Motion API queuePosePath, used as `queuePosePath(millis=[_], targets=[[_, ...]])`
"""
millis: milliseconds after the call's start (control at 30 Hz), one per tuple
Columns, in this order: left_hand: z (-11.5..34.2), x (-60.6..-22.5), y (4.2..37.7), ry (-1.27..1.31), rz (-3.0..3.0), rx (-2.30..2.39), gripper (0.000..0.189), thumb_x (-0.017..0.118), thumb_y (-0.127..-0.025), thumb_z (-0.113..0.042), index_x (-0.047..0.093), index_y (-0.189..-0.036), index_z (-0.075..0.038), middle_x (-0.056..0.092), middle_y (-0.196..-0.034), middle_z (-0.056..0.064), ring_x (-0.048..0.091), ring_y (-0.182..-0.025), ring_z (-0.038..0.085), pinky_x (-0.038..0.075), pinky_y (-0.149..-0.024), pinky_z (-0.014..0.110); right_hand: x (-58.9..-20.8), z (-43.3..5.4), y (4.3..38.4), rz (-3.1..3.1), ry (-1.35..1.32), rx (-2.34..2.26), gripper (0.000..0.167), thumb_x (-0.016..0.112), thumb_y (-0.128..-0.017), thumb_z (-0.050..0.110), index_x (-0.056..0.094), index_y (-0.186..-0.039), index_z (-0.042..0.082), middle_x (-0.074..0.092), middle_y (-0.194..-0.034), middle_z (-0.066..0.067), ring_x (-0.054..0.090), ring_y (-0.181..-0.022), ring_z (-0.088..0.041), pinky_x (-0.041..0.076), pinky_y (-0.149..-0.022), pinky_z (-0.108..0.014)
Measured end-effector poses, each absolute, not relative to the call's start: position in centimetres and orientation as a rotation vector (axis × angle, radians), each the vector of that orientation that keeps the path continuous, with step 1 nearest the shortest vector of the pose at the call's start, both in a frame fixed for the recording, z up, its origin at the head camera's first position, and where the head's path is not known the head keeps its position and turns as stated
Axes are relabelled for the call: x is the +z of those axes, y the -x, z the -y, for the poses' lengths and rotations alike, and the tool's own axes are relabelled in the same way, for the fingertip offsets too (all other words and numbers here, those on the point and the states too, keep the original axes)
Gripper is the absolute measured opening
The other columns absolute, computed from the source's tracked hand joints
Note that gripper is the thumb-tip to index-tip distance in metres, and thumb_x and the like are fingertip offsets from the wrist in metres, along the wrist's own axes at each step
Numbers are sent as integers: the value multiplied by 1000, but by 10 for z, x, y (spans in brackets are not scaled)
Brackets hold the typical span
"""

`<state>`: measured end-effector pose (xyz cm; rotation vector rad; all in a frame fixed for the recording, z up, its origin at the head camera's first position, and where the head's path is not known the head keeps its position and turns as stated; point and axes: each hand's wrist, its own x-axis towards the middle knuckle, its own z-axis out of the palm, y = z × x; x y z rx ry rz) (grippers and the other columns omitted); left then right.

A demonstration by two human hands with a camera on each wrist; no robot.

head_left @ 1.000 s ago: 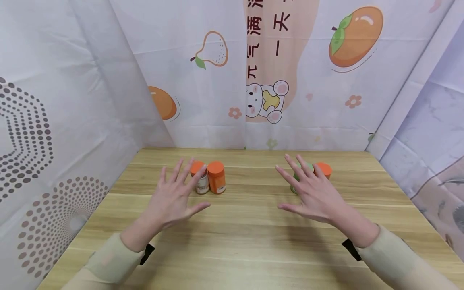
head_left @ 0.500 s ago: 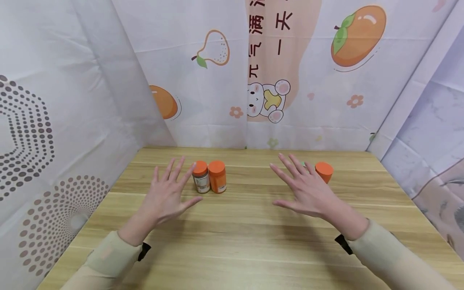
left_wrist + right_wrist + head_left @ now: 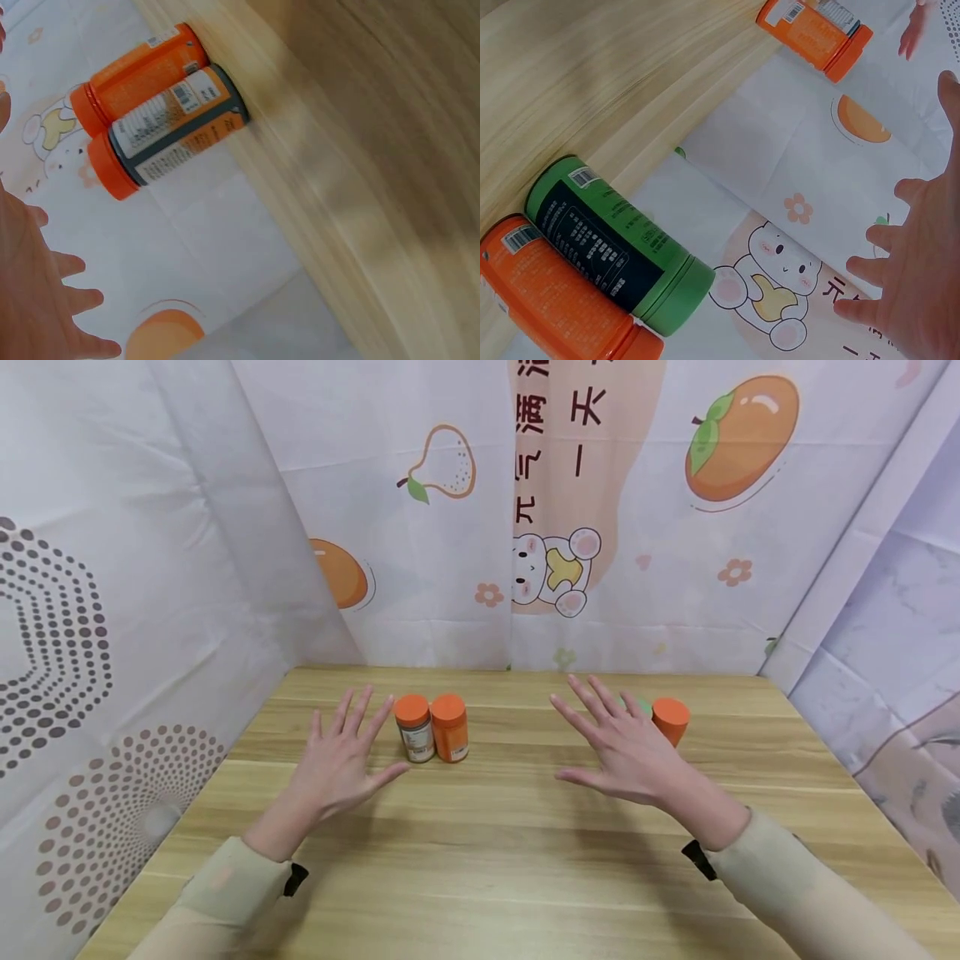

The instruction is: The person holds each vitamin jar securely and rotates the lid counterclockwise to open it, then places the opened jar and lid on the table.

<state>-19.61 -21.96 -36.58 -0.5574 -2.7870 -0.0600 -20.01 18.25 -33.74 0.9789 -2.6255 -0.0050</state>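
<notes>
My left hand [image 3: 333,768] hovers over the left of the table with its fingers spread, holding nothing. Just right of its fingertips stand a grey jar with an orange lid [image 3: 415,729] and an all-orange jar [image 3: 450,728], side by side and upright. On the other side, my right hand [image 3: 626,747] is also spread and holds nothing. Behind it stand a green jar [image 3: 619,244], mostly hidden in the head view, and another orange jar [image 3: 670,721]. The left wrist view shows the grey jar [image 3: 176,124] up close, its label too blurred to read.
The wooden table [image 3: 480,860] lies under both hands. A white printed curtain [image 3: 450,568] hangs behind its far edge. Dotted cloth [image 3: 67,693] borders the left side, and marbled cloth [image 3: 885,635] the right.
Both hands have drifted left in the head view, staying spread. The left hand no longer covers the grey jar; the right hand now covers more of the green jar. The jars stay put.
</notes>
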Motion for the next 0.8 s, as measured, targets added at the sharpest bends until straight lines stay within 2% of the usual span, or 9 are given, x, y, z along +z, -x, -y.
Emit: queuePosePath(millis=[267, 533, 800], targets=[[232, -377, 206, 507, 2853, -118, 94, 47, -88, -70, 9, -158, -20, 9, -159, 20, 9, -143, 44, 14, -100, 76, -336, -171, 208, 2615, -995, -18, 91, 49, -85, 73, 26, -155, 19, 10, -161, -11, 17, -143, -38, 27, -104, -64], [232, -386, 219, 461, 2927, -228, 95, 45, -89, -70, 10, -157, -15, 6, -160, 20, 6, -143, 46, 6, -103, 74, -339, -159, 217, 2629, -1013, -11, 91, 47, -86, 73, 24, -155, 18, 16, -159, -15, 17, -143, -38, 27, -105, -63], [223, -394, 232, 431, 2985, -386, 94, 44, -91, -68, 8, -156, -11, 6, -159, 21, 10, -142, 48, 10, -102, 74, -343, -147, 224, 2638, -1034, 32, 91, 52, -86, 69, 23, -156, 18, 16, -160, -14, 19, -143, -37, 27, -105, -62]])
